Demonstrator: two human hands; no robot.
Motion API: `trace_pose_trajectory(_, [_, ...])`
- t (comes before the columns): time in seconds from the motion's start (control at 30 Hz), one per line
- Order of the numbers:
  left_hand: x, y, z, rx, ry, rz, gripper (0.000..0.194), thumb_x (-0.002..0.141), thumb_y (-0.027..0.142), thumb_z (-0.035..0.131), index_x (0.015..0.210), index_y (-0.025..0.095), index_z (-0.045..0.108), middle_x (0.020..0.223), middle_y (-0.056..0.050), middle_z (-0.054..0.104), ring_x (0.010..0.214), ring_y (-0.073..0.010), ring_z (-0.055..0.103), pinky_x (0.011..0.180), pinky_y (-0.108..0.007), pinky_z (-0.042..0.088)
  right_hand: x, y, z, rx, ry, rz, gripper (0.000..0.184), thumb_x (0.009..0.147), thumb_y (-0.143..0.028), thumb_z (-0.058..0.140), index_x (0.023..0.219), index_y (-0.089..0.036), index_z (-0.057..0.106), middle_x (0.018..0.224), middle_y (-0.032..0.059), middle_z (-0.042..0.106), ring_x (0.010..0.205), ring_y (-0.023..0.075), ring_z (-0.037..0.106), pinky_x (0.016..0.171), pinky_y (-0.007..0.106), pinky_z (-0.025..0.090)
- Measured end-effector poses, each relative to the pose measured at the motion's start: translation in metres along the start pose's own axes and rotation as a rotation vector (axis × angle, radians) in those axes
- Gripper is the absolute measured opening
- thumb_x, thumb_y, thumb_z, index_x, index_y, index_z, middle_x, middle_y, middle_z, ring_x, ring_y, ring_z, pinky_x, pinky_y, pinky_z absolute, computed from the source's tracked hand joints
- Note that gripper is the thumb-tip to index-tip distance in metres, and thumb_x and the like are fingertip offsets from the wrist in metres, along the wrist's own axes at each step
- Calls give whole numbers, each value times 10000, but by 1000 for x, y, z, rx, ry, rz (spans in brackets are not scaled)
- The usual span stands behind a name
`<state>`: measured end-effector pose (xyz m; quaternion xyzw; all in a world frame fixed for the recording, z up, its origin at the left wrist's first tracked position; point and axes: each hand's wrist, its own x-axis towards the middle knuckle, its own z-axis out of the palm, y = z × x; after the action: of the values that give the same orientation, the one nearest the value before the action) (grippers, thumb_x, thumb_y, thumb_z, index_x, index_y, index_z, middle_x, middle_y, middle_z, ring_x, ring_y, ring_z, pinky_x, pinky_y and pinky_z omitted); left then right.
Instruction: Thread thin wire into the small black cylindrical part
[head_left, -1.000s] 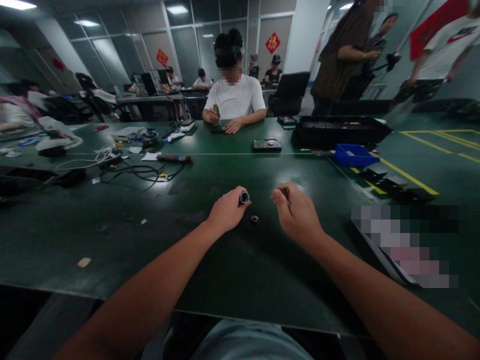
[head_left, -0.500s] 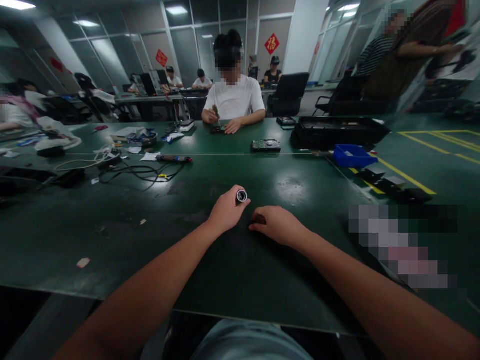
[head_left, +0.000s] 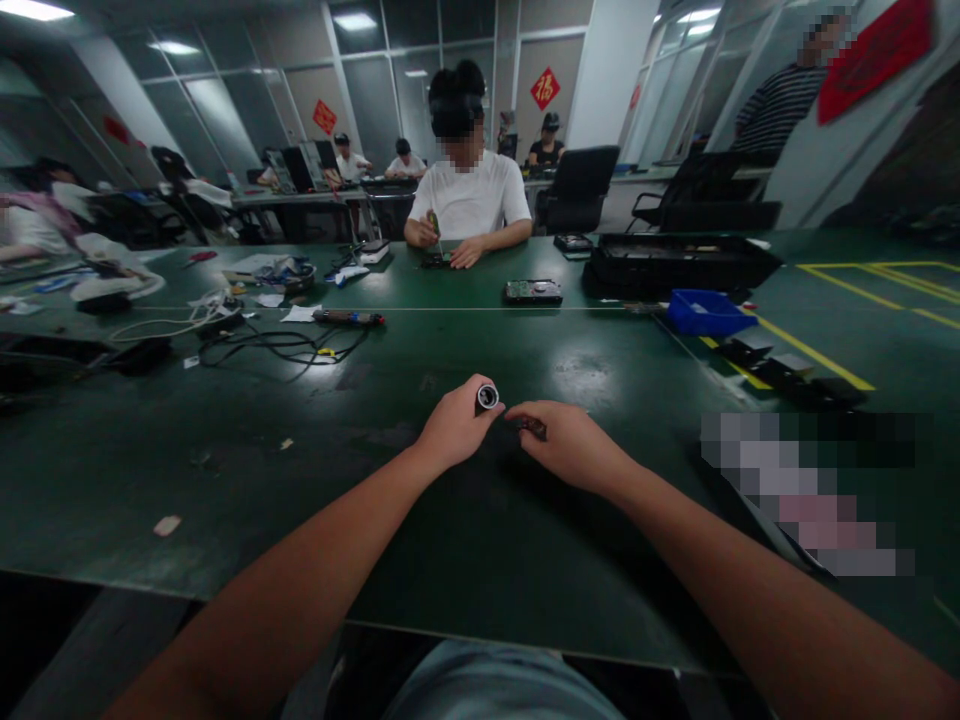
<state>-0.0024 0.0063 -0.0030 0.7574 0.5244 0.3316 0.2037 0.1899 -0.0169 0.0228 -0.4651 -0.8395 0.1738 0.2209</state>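
My left hand (head_left: 455,425) is closed around a short dark tube (head_left: 487,397). Its round end with a silver rim faces up toward me, and some small detail shows inside the opening. Close by on the right, my right hand (head_left: 570,445) has its fingers curled, the tips near my left fingertips. A small dark brownish piece shows between the right thumb and fingers, too shadowed to name. Both hands are over the green tabletop (head_left: 450,560).
Opposite sits a person in a white shirt (head_left: 476,195) working on a small dark part. A hard drive (head_left: 532,291), a blue bin (head_left: 709,312) and a long black casing (head_left: 679,265) lie ahead. Black cables (head_left: 281,350) and a screwdriver-like tool (head_left: 349,318) lie on the left.
My right hand has risen slightly, its fingertips coming level with the tube. The left hand has shifted a little right. A passer-by at the far right has moved out of view.
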Motion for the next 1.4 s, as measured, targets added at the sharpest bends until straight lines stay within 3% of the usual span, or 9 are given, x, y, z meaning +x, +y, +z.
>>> trace_pose_trajectory(0.13, [-1,1,1,-10,-50,31,146,875,274,598,1009,227,564,897,-4,664,800,-164,606,698,-280,441,-1,-7,-3,82,106,55,212,900,-274,574,1075,-222,681,897,35,735,757,184,665,679,315,501])
trace_pose_trajectory(0.37, [-5,13,0,-67,-190,109,133,885,238,562,1017,230,581,957,-20,693,869,-180,642,760,-291,468,-2,-12,0,58,223,-95,192,904,-217,593,1031,-240,735,1040,57,690,901,187,653,798,334,509])
trace_pose_trajectory(0.67, [-6,15,2,-53,-201,143,147,892,237,539,1031,227,588,1002,-35,690,901,-200,643,781,-318,478,1,-8,5,8,266,-136,149,890,-200,627,980,-244,737,987,44,690,862,179,652,769,316,513])
trace_pose_trajectory(0.87, [-6,16,1,-19,-186,157,196,887,258,546,1077,230,584,1028,-45,686,924,-218,640,784,-334,470,1,-7,3,7,359,-3,185,849,-281,683,1023,-219,674,955,53,663,775,183,626,678,317,494])
trace_pose_trajectory(1.4, [-6,17,-2,51,-204,173,147,890,275,532,1023,228,570,972,-43,660,865,-212,622,711,-321,438,1,-10,1,37,313,30,189,864,-324,628,999,-201,679,876,48,684,718,175,597,625,311,447])
